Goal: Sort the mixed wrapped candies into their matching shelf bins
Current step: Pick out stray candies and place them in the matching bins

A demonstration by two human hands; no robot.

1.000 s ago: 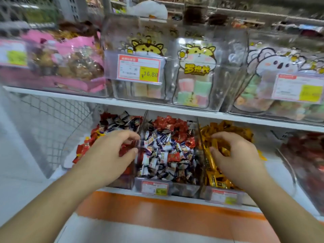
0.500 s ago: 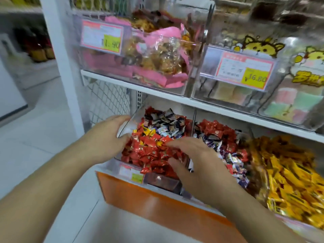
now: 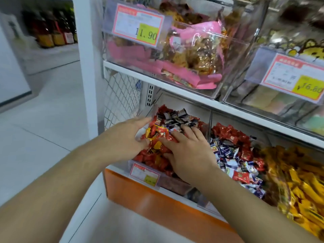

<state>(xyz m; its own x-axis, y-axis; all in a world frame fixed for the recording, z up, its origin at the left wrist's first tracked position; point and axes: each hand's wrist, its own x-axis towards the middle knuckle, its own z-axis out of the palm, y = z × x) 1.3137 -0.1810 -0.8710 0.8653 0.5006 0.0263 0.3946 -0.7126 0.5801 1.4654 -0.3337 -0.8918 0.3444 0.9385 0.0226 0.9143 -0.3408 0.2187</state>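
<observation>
Beneath both hands, the leftmost bin [image 3: 135, 163] is now worked: right hand [image 3: 188, 151] laid flat on red candies [image 3: 157, 134], left hand [image 3: 128, 137] shifted inward, fingers relaxed, nothing visibly gripped.

Both hands [image 3: 185, 146] in red candies [image 3: 152, 160]

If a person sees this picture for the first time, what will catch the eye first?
Probably the two hands, left hand and right hand, meeting over the leftmost lower bin, heaped with red candies and some dark-wrapped ones at the back. Next, the price tag reading 11.90 above, and the yellow candies at far right.
</observation>
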